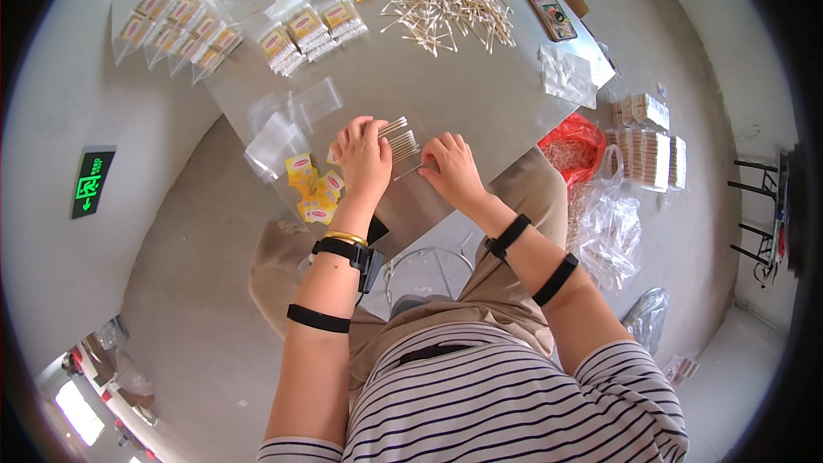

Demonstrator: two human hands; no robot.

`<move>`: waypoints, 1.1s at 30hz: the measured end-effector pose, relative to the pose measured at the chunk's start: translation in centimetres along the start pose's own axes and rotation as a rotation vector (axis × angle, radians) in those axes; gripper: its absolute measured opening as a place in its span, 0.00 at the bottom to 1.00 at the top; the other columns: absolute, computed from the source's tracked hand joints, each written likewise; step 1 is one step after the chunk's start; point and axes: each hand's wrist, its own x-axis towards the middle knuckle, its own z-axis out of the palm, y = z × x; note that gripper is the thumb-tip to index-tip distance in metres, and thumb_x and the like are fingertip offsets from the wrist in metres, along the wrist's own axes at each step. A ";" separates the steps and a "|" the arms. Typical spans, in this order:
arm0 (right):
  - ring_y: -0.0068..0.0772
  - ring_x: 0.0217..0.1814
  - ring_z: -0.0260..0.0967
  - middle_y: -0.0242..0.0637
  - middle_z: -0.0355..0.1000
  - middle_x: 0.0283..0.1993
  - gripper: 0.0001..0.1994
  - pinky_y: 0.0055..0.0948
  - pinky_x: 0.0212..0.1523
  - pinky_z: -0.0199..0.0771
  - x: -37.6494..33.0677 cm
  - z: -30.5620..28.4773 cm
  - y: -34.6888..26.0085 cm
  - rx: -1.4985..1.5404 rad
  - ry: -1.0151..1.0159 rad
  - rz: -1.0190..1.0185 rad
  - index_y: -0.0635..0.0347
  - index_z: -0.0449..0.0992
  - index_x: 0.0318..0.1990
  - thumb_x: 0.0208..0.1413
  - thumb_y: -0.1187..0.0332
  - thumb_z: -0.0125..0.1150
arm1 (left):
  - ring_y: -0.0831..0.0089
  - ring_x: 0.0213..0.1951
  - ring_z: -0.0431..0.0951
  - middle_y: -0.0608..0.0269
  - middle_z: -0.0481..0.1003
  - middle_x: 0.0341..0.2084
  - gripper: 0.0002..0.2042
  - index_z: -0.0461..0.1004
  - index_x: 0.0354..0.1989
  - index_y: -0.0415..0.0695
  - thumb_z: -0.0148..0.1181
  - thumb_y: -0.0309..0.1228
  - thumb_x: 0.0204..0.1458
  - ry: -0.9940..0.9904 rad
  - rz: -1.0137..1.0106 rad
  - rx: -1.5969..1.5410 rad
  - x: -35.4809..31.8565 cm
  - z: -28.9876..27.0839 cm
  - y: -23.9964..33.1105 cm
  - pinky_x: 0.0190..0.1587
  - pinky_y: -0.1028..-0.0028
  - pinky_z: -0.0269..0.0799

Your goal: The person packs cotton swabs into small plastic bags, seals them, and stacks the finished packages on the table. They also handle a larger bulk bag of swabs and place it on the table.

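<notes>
Cotton swabs (401,142) lay gathered in a small, even bundle at the near edge of the grey table (463,94), held between the person's two hands. The left hand (365,157) was curled over the bundle's left end, fingers closed on the sticks, while the right hand (451,168) rested beside it with its fingertips pinching a single swab that pointed toward the bundle. Just left of the left hand sat a little heap of yellow paper labels (315,193), and beyond those several empty clear plastic bags (291,120) were spread on the tabletop. Further out, near the middle of the table, stood filled packets of swabs (313,30) with yellow labels, and more packed bags (176,26) lay at the far left corner. A loose pile of swabs (446,4) was scattered at the far side, with a phone (549,10) just to its right. Off the table to the right, a red plastic bag (573,147) sat near stacked bundles of swabs (647,154) on the floor.
</notes>
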 end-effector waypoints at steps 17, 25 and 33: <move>0.50 0.83 0.34 0.50 0.38 0.81 0.46 0.48 0.80 0.36 1.1 -0.5 0.6 -0.296 -0.146 -0.273 0.51 0.47 0.77 0.57 0.45 0.63 | 0.50 0.77 0.37 0.51 0.45 0.76 0.41 0.48 0.75 0.36 0.45 0.56 0.64 -0.105 0.026 0.330 -6.2 -0.5 -0.8 0.74 0.40 0.26; 0.52 0.83 0.33 0.52 0.37 0.81 0.46 0.50 0.80 0.35 2.2 0.6 0.8 -0.399 -0.142 -0.294 0.51 0.46 0.77 0.59 0.39 0.56 | 0.55 0.78 0.36 0.51 0.43 0.77 0.44 0.45 0.75 0.34 0.34 0.62 0.65 -0.144 0.060 0.367 -5.3 0.6 -0.5 0.75 0.43 0.26; 0.50 0.83 0.32 0.51 0.38 0.81 0.47 0.51 0.80 0.33 2.2 1.4 0.9 -0.431 -0.135 -0.277 0.53 0.46 0.77 0.59 0.36 0.53 | 0.54 0.78 0.36 0.47 0.43 0.76 0.44 0.44 0.75 0.33 0.31 0.63 0.65 -0.136 0.068 0.299 -5.3 1.0 0.1 0.74 0.44 0.24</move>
